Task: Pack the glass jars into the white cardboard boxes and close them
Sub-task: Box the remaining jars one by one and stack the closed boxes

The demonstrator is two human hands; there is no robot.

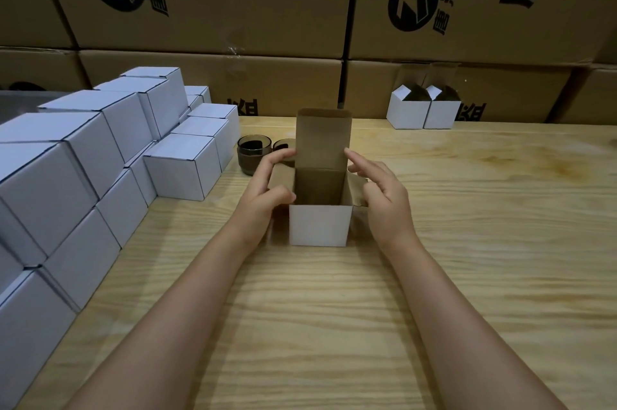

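An open white cardboard box [320, 225] stands mid-table, its brown lid flap upright and its inside empty. My left hand [263, 195] holds the box's left side flap, index finger touching the lid's left edge. My right hand [384, 195] is at the right side flap, thumb on the flap, index finger stretched toward the lid's right edge. Two dark glass jars stand behind the box: one [252, 154] in plain sight, the other [283, 146] partly hidden by my left hand and the lid.
Stacks of closed white boxes [100, 149] fill the table's left side. Two open white boxes [424, 112] stand at the back right. Large brown cartons [213, 8] form a wall behind the wooden table [467, 242].
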